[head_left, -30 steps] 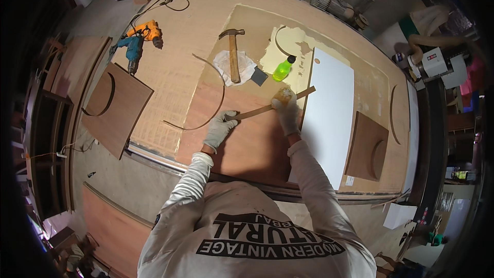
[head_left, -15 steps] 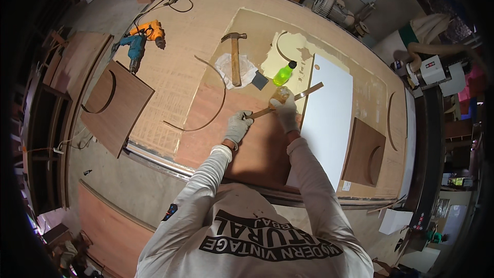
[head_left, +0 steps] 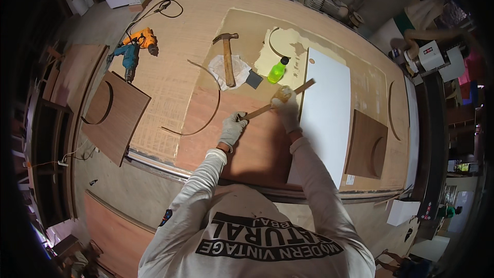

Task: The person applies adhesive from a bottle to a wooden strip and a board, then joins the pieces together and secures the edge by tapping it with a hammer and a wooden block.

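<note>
A thin brown strip [head_left: 257, 112] slants across in front of me, over a reddish-brown sheet [head_left: 247, 146]. Its near end is pinched by my gloved left hand [head_left: 232, 129]. My gloved right hand [head_left: 286, 111] is closed round an amber, see-through rounded object [head_left: 283, 93], which overlaps the strip's middle; its exact kind is unclear, as the fingers cover part of it. Beyond the right hand stands or lies a small bottle of bright green liquid [head_left: 276, 73] with a black cap. A claw hammer [head_left: 228, 64] rests on a crumpled white cloth [head_left: 217, 69], beside a dark square pad [head_left: 254, 79].
Curved thin strips [head_left: 218, 98] lie on the large worktable [head_left: 175, 36]. An orange drill [head_left: 145, 40] and a teal drill [head_left: 129, 61] sit at the left. A white panel [head_left: 324, 118] and brown boards [head_left: 366, 144] flank my right arm; another board [head_left: 121, 116] overhangs the left edge.
The whole view has shifted slightly. My right hand, with the amber object, has slid a little along the strip, away from my left hand, which keeps its hold.
</note>
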`<state>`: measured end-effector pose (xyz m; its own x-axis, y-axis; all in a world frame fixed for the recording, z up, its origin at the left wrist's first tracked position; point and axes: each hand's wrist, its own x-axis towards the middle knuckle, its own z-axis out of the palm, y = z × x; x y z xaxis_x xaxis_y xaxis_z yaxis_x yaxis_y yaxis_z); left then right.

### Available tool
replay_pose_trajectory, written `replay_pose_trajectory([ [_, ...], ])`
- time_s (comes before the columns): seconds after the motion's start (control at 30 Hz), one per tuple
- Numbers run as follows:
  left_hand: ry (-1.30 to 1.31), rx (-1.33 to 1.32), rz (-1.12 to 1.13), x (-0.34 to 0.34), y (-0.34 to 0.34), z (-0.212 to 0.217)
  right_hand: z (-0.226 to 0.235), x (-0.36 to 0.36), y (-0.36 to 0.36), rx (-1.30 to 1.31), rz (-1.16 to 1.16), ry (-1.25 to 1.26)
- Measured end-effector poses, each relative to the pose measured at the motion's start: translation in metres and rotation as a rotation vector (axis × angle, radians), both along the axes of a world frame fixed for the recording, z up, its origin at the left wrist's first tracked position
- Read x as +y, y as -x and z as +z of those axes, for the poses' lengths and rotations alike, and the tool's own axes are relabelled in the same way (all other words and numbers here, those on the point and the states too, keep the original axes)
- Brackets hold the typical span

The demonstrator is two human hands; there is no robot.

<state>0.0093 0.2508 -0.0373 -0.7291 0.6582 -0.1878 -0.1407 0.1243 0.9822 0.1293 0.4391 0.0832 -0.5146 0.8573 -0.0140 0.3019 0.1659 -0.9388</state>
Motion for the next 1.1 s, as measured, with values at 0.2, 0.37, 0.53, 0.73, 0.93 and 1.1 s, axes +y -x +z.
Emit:
replay_pose_trajectory([
  [0.2, 0.088, 0.090, -0.045, -0.005, 0.002, 0.013, -0.018, -0.027, -0.002, -0.096, 0.036, -0.068],
  [0.37, 0.076, 0.119, -0.045, -0.010, 0.004, 0.014, -0.014, 0.007, -0.008, 0.105, -0.080, -0.084],
  [0.53, 0.074, -0.062, -0.047, -0.015, 0.002, 0.009, -0.011, -0.013, -0.005, 0.019, -0.008, -0.083],
  [0.73, 0.090, -0.132, -0.075, -0.008, -0.001, 0.028, -0.029, -0.042, 0.009, -0.078, 0.063, -0.074],
  [0.93, 0.075, 0.041, -0.101, -0.019, 0.010, 0.026, -0.017, -0.006, 0.010, -0.157, 0.053, -0.119],
  [1.1, 0.104, 0.066, -0.097, -0.020, 0.013, 0.028, -0.019, 0.038, -0.013, -0.028, -0.050, -0.242],
])
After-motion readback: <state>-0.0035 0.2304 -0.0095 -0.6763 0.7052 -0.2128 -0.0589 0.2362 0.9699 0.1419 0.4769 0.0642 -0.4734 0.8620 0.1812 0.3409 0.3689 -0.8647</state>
